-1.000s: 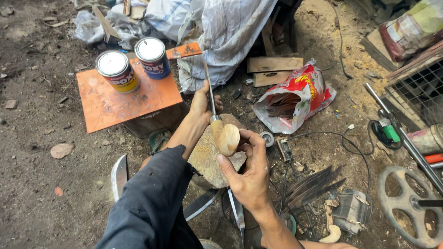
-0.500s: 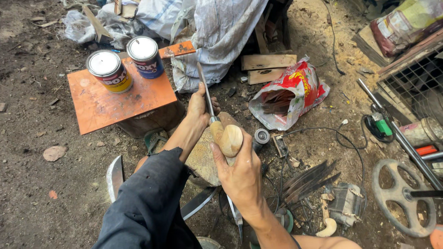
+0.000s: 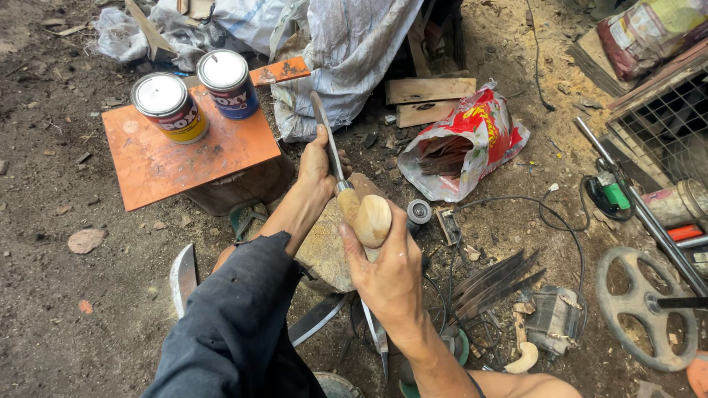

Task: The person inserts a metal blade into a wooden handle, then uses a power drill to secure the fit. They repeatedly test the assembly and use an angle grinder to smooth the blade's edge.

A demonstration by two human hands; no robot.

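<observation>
I hold a knife with a narrow grey blade and a pale rounded wooden handle. My left hand, coming out of a dark sleeve, grips where the blade meets the handle. My right hand, on a bare arm, wraps the butt end of the handle from below. The knife points away from me, over a worn wooden stump standing on the dirt.
Two tin cans stand on an orange metal plate to the left. A red plastic bag and white sacking lie beyond. Loose blades, a green grinder, a wheel and a wire cage lie around.
Both hands keep their hold on the knife over the stump. The blade tip has tilted slightly to the left, and the view has shifted a little.
</observation>
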